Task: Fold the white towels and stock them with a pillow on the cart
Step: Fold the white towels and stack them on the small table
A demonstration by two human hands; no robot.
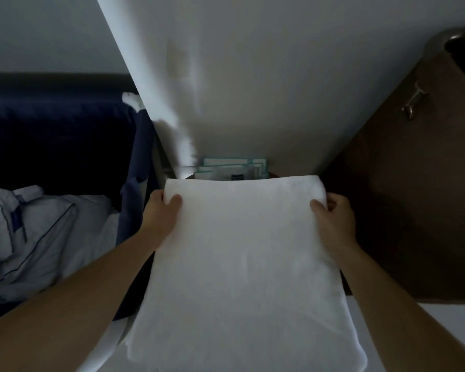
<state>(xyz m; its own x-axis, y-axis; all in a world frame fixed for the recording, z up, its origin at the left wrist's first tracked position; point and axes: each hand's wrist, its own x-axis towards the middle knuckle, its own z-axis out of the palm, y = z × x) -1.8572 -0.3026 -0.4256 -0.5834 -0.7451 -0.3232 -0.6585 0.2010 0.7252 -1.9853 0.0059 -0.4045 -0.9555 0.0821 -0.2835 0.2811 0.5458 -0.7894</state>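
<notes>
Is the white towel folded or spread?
Folded: white towel shows a rounded, doubled far edge, gripped by left hand and right hand.

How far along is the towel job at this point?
Done: the white towel looks folded into a thick pad. In hand: the left hand and right hand grip its far corners. Still to do: setting it down. What looks like a pillow lies at the left; no other towels show.

dim light. a pale wall (253,76) fills 12 o'clock; a dark brown cabinet (400,197) with metal handles (414,100) stands at 3 o'clock; navy fabric (51,135) hangs at 9 o'clock.
</notes>
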